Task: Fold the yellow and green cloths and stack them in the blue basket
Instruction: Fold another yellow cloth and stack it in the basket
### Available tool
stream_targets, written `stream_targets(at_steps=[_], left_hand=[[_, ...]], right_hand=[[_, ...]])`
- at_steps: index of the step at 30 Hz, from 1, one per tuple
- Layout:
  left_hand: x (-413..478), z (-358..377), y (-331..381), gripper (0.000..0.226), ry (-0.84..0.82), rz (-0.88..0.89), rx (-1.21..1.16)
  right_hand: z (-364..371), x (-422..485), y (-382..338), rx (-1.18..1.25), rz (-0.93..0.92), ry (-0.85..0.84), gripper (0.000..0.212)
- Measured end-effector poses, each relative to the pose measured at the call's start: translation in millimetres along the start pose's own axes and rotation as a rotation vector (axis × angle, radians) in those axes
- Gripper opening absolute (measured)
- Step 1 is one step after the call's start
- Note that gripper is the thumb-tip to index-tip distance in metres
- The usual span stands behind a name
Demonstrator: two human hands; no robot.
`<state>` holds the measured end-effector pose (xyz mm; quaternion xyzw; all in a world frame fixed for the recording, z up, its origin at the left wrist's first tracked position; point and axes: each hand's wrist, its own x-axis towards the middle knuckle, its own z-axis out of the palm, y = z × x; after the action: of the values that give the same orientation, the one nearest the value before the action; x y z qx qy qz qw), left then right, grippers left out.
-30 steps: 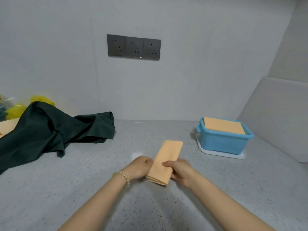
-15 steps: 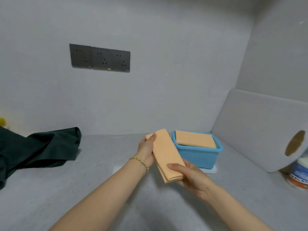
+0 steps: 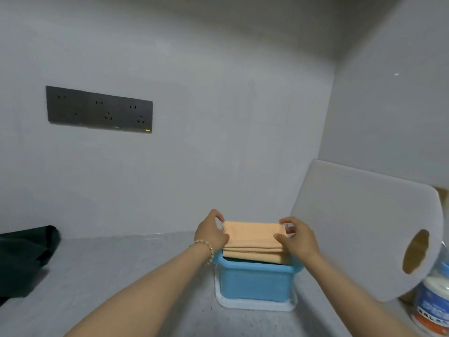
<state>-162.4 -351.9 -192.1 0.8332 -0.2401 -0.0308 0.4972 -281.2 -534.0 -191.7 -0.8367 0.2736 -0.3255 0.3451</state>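
a: two hands on one folded yellow cloth [image 3: 252, 237], low in the centre of the frame. the left hand [image 3: 211, 233] pinches its left end, thumb on top and fingers curled behind; the right hand [image 3: 297, 238] pinches the right end the same way.

b: and the cloth sits where?

a: right over the open top of the blue basket [image 3: 255, 280], at its rim. whether it rests on what's inside, i cannot tell. a dark layer shows just under it within the basket.

b: the basket?

a: on a white tray [image 3: 252, 305] on the grey counter [image 3: 136, 271], lower centre.

b: the green cloth?

a: rumpled at the left edge [image 3: 23, 259], well apart from the basket. a paper roll [image 3: 379, 239] fills the right side, a jar [image 3: 432, 302] below it, sockets [image 3: 99, 109] upper left.
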Motion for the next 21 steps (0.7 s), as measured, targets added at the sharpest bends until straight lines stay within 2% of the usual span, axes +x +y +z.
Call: stream_targets(at_steps=[4,5,8,12,18,21], left_hand=[[8.8,7.0,-5.7,0.046,-0.110,0.084,0.352],[10.0,7.8,-5.6,0.046,-0.113,0.104,0.438],[11.2,11.1,-1.4,0.026,-0.074,0.215,0.719],[10.5,23.1,-3.5,0.036,-0.064,0.246,1.058],[14.9,23.4,-7.4,0.047,-0.285,0.124,1.131],[18.3,25.4,-5.8,0.052,-0.340,0.078,1.156]], right_hand=[[5.5,6.4,14.3,-0.162,-0.048,-0.049,0.040],[6.8,6.6,17.0,-0.193,-0.061,-0.065,0.039],[10.1,6.1,21.4,-0.245,-0.096,-0.071,0.038],[13.6,8.6,25.7,-0.472,-0.112,-0.088,0.038],[15.3,15.2,31.7,-0.584,0.017,-0.298,0.043],[17.0,18.2,29.8,-0.612,0.071,-0.364,0.041]])
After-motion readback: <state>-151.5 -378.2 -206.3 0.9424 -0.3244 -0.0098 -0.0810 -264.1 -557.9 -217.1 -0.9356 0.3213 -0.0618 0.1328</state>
